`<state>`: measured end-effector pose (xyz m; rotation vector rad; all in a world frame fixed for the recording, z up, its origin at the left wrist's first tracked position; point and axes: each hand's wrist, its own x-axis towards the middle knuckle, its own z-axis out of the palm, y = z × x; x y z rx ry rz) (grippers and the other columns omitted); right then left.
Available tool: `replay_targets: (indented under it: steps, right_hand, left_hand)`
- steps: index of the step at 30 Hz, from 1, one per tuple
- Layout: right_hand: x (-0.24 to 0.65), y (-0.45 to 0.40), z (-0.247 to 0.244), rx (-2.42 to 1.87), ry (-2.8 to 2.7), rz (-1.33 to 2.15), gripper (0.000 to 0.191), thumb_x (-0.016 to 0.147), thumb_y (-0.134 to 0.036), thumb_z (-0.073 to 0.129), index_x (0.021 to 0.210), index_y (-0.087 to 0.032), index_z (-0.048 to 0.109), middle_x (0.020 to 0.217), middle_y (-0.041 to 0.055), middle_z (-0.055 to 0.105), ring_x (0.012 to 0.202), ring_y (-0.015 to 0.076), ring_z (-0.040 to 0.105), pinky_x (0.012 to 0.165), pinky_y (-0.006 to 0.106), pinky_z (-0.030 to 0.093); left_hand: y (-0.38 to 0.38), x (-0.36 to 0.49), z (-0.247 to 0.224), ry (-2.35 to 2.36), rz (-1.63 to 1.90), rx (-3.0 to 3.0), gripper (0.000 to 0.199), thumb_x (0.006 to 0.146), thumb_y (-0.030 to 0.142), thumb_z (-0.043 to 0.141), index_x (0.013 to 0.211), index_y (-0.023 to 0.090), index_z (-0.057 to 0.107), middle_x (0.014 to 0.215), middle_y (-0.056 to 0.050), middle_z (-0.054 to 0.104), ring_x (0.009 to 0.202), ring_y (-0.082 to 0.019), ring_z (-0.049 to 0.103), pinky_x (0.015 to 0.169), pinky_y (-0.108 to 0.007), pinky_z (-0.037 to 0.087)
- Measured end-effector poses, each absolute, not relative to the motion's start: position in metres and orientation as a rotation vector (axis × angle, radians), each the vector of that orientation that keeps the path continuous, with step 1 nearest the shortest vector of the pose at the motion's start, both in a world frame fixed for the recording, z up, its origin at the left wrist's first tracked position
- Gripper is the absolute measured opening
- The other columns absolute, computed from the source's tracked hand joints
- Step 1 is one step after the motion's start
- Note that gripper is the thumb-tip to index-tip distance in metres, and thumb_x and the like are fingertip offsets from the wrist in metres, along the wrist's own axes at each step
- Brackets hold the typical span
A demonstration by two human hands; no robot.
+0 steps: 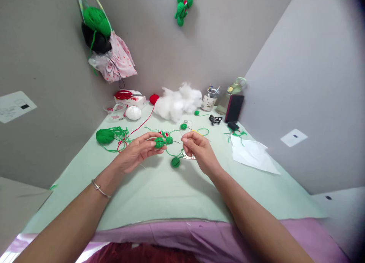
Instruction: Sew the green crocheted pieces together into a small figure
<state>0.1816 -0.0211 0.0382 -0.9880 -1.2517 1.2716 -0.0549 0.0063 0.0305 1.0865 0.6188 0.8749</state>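
Note:
My left hand [140, 148], a bangle on its wrist, is closed around a small green crocheted piece [159, 142] marked with a dark line. A smaller green knitted part [169, 140] sticks out beside its fingertips, with a dark strand toward the right. Just behind are red-and-white bits [163, 134]. Thumb and fingers of my right hand [196, 144] are pinched together; a thin, pale, needle-like line shows at their tips, too fine to name. Green crocheted balls lie near: one in front [175, 162], another behind [183, 126]. A yellow-handled hook [196, 132] lies partly behind my right hand.
Green yarn [105, 136] lies tangled at left. White stuffing [178, 103], a white yarn ball [133, 113] and a red ball [154, 99] sit at the back. Red scissors [124, 95] rest on a box. A pen cup [209, 101], bottle [228, 99], phone [234, 108] and paper [251, 152] are rightward.

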Motion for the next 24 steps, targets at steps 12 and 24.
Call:
replay_targets:
  steps: [12, 24]
  right_hand:
    - [0.167, -0.026, 0.029, -0.944, -1.328, 1.46, 0.034, 0.083, -0.046, 0.074, 0.098, -0.016, 0.065, 0.062, -0.0047, 0.06, 0.051, 0.0075, 0.051, 0.053, 0.021, 0.041]
    - [0.165, -0.025, 0.023, -1.034, -1.482, 1.47, 0.03, 0.084, -0.043, 0.072, 0.09, -0.016, 0.063, 0.062, -0.0029, 0.064, 0.05, 0.0085, 0.055, 0.051, 0.021, 0.043]
  left_hand:
    - [-0.002, -0.043, 0.029, 0.56, 0.831, 0.948, 0.01, 0.088, 0.02, 0.07, 0.097, 0.015, 0.072, 0.104, -0.004, 0.072, 0.089, -0.013, 0.071, 0.088, -0.021, 0.057]
    - [-0.003, -0.044, 0.032, 0.492, 0.844, 0.962, 0.012, 0.085, 0.026, 0.073, 0.09, 0.015, 0.071, 0.1, -0.004, 0.065, 0.091, -0.016, 0.067, 0.087, -0.028, 0.059]
